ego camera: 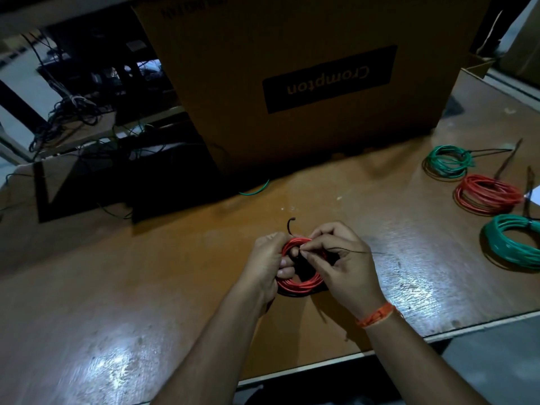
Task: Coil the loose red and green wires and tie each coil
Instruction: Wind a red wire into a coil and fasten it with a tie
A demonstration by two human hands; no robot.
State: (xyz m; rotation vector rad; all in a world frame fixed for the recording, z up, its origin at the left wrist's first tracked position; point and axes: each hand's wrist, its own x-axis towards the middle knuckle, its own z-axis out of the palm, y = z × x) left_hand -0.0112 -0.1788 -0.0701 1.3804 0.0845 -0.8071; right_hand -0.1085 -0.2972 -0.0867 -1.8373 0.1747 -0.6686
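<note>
Four coils of wire show: two red and two green. One red coil is held at the lower middle of the frame, above the wooden table. The other three lie at the right edge: a green coil farthest up, a second red coil just below it, and a thicker green coil lowest, partly cut off by the frame. A short loose green wire lies at the foot of the big cardboard box, which fills the upper middle. Tangled cables sit in the dark upper left.

The left hand curls around the left side of the held coil, hiding that part. The right hand pinches a thin black tie against the coil's top, thumb and forefinger pressed together; the tie's tail runs right, and what looks like its other end sticks up above the coil. An orange thread band circles the right wrist.
</note>
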